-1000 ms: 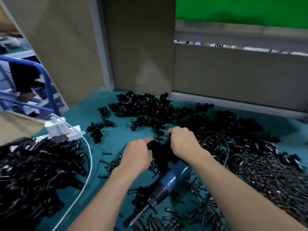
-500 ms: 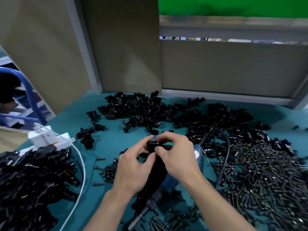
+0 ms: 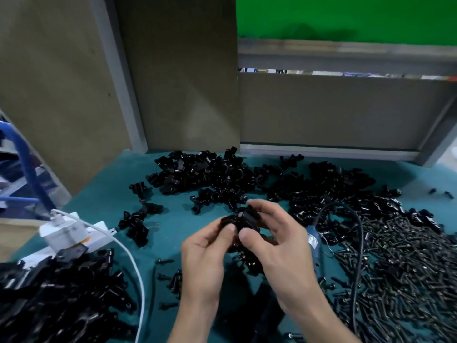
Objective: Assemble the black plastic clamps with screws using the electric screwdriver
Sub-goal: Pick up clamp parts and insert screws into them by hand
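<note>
Item: clamp; black plastic, apparently two pieces being mated; held up off the table, just left of the screwdriver.

Left hand; thumb and curled fingers pinch the clamp's left side.

Right hand; thumb and fingers grip its right side; the two thumbs nearly meet on the near face.

Screwdriver; blue body, lying on the table, largely hidden behind the right hand; no hand on it.

Screws; large heap right of the screwdriver; a few strays left of it.

Loose clamps; heap beyond and left of the screwdriver.

Second heap; well left of the screwdriver; whether assembled cannot be told.

Handling note, as judgement: the step looks like seating the halves before any screw goes in; line the screw holes up squarely; keep thumbs clear of the hole; let the left hand alone take the clamp so the right can fetch a screw, then the screwdriver; black on black hides misalignment, so tilt it toward the eye.
</note>
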Demonstrator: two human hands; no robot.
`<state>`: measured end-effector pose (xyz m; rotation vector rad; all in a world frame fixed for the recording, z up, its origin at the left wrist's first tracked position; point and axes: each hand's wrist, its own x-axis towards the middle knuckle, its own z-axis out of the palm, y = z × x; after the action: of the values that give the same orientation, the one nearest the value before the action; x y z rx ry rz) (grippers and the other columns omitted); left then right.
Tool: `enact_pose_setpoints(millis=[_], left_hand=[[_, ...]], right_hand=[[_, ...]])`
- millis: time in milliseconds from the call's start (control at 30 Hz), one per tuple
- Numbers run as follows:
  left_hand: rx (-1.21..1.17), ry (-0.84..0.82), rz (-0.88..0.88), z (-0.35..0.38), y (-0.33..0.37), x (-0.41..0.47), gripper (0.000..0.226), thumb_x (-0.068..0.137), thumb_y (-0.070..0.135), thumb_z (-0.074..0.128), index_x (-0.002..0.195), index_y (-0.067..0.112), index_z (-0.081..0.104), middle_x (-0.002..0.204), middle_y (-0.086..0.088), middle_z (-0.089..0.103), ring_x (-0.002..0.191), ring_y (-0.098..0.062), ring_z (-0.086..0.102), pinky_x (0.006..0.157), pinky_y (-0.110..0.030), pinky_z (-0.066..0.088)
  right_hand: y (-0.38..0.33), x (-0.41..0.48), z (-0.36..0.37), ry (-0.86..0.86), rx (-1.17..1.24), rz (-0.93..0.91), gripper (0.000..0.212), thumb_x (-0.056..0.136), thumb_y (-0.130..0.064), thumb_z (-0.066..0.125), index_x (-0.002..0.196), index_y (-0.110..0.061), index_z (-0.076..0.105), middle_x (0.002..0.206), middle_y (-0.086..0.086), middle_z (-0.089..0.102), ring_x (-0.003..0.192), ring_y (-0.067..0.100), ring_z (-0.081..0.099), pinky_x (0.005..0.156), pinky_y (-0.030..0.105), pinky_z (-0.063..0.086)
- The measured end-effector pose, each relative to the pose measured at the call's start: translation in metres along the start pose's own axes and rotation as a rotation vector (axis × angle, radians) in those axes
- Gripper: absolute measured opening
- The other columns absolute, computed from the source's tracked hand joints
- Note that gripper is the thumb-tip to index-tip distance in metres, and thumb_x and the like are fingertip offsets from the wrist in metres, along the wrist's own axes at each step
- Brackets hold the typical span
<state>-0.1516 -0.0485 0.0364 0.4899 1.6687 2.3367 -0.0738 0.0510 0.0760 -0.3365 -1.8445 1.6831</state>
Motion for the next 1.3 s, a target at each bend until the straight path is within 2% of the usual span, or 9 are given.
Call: enact_pose_setpoints(millis=[133, 333, 467, 667, 800, 1000, 1100, 1233, 1300], left_hand=[[0.439, 0.074, 0.175, -0.013, 0.0, -0.001, 0.056, 0.085, 0.015, 0.084, 0.115, 0.061, 0.071, 0.106, 0.026, 0.076, 0.107, 0.007, 0.069, 0.097, -0.022, 0.054], [0.714, -0.11, 0.395, 0.0, -0.005, -0.009, 0.064, 0.074, 0.01, 0.089, 0.116, 0.054, 0.072, 0.122, 0.032, 0.066, 0.122, 0.007, 0.059, 0.1, -0.008, 0.042], [0.378, 0.085, 0.154, 0.007, 0.0, 0.004, 0.049, 0.081, -0.008, 0.079, 0.08, 0.041, 0.08, 0.087, 0.017, 0.078, 0.078, 0.001, 0.071, 0.074, -0.014, 0.054], [-0.34, -0.101, -0.198, 0.003, -0.003, 0.006, 0.019, 0.079, 0.017, 0.069, 0.089, 0.023, 0.084, 0.093, -0.003, 0.079, 0.079, -0.014, 0.073, 0.066, -0.024, 0.059], [-0.239, -0.184, -0.174, 0.008, -0.003, 0.001, 0.018, 0.081, 0.023, 0.071, 0.093, 0.016, 0.082, 0.095, -0.009, 0.077, 0.078, -0.018, 0.069, 0.064, -0.024, 0.056], [0.31, -0.307, 0.024, 0.007, 0.017, 0.003, 0.046, 0.071, 0.012, 0.065, 0.107, 0.036, 0.081, 0.118, 0.013, 0.076, 0.113, 0.0, 0.067, 0.086, -0.011, 0.051], [0.292, -0.391, -0.108, 0.009, 0.024, 0.003, 0.033, 0.088, 0.018, 0.07, 0.112, 0.04, 0.079, 0.124, 0.009, 0.074, 0.117, -0.013, 0.067, 0.099, -0.025, 0.055], [0.106, -0.295, -0.243, 0.006, 0.023, 0.009, 0.028, 0.104, 0.012, 0.055, 0.113, 0.023, 0.079, 0.113, -0.011, 0.079, 0.104, -0.028, 0.075, 0.083, -0.032, 0.063], [-0.014, -0.16, -0.29, 0.003, 0.021, 0.013, 0.031, 0.104, 0.009, 0.055, 0.101, 0.022, 0.083, 0.108, -0.014, 0.079, 0.098, -0.029, 0.078, 0.076, -0.03, 0.064]], right_hand=[[-0.003, 0.004, -0.015, -0.14, -0.2, 0.004, 0.045, 0.092, -0.01, 0.075, 0.12, -0.045, 0.069, 0.114, -0.021, 0.072, 0.109, 0.0, 0.068, 0.088, 0.016, 0.056], [0.006, 0.01, -0.025, -0.009, -0.462, 0.064, 0.046, 0.076, -0.03, 0.086, 0.117, -0.045, 0.071, 0.103, -0.027, 0.071, 0.102, -0.013, 0.062, 0.081, 0.003, 0.047], [0.009, 0.007, -0.023, -0.179, -0.194, 0.144, 0.062, 0.07, -0.019, 0.077, 0.127, -0.04, 0.068, 0.11, -0.016, 0.076, 0.105, 0.002, 0.071, 0.089, 0.026, 0.06], [0.001, 0.012, -0.02, -0.267, 0.089, 0.359, 0.017, 0.092, -0.013, 0.073, 0.108, -0.015, 0.068, 0.092, 0.004, 0.075, 0.08, 0.018, 0.074, 0.077, 0.038, 0.065], [-0.004, 0.01, -0.023, -0.26, 0.254, 0.405, 0.011, 0.092, 0.0, 0.073, 0.09, -0.006, 0.064, 0.071, 0.009, 0.068, 0.064, 0.02, 0.065, 0.06, 0.023, 0.056], [-0.008, 0.02, -0.039, -0.122, -0.42, 0.132, 0.027, 0.07, -0.013, 0.094, 0.077, -0.027, 0.071, 0.075, -0.012, 0.075, 0.066, 0.011, 0.069, 0.07, 0.032, 0.061], [-0.004, 0.016, -0.038, -0.083, -0.501, 0.023, 0.029, 0.072, -0.014, 0.092, 0.079, -0.034, 0.072, 0.079, -0.027, 0.072, 0.075, -0.006, 0.068, 0.064, 0.012, 0.054], [-0.001, 0.015, -0.037, -0.349, -0.095, 0.033, 0.05, 0.078, 0.015, 0.069, 0.112, -0.022, 0.077, 0.104, -0.009, 0.08, 0.102, 0.01, 0.075, 0.091, 0.033, 0.062], [0.006, 0.017, -0.039, -0.242, -0.173, -0.002, 0.047, 0.082, 0.009, 0.069, 0.116, -0.023, 0.076, 0.107, -0.012, 0.079, 0.105, 0.005, 0.073, 0.095, 0.029, 0.059]])
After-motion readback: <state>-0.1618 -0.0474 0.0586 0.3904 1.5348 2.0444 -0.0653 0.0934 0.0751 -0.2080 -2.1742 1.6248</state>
